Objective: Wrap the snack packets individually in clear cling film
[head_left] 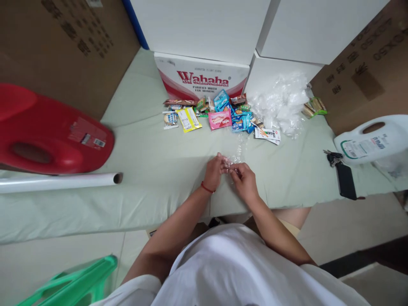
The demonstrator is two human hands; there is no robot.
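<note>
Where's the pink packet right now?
Head view, near the middle: the pink packet lies between the yellow packet on its left and blue packets on its right, beyond the left hand.

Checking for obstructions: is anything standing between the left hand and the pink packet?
Nothing visible stands between the left hand and the pink packet; the clear plastic in that hand extends forward, right of that path.

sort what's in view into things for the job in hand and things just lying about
Likely part of it: clear plastic film between left hand and right hand; snack packets; crumpled clear heap.

Probably just lying about: red jug; white jug; keys; white roll; green stool; Wahaha water carton.
</note>
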